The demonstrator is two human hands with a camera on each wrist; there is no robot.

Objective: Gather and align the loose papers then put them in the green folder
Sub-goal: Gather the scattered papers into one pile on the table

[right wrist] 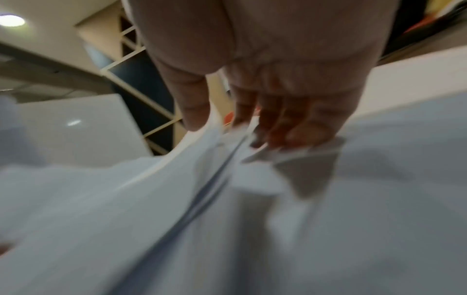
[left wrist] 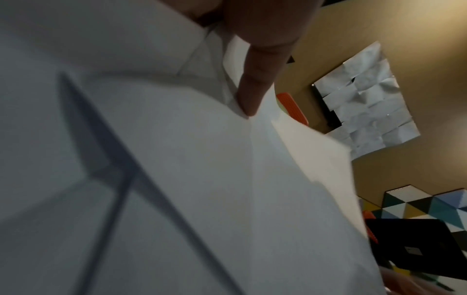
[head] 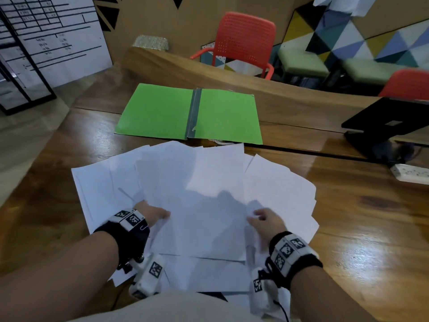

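Several loose white papers (head: 192, 182) lie fanned out and overlapping on the wooden table (head: 348, 219), close to my body. Beyond them the green folder (head: 160, 110) lies open and flat, its grey spine in the middle. My left hand (head: 162, 217) holds the left edge of the top middle sheets, thumb on top and fingers hidden underneath. In the left wrist view the thumb (left wrist: 255, 79) presses on a sheet (left wrist: 202, 179). My right hand (head: 255, 217) pinches the right edge of the same sheets. The blurred right wrist view shows raised paper edges (right wrist: 227, 159) between thumb and fingers (right wrist: 290, 127).
A black laptop on a stand (head: 390, 122) and a white power strip (head: 411, 174) sit at the table's right side. Red chairs (head: 243, 40) stand behind the far edge. A white board (head: 51, 38) leans at the left.
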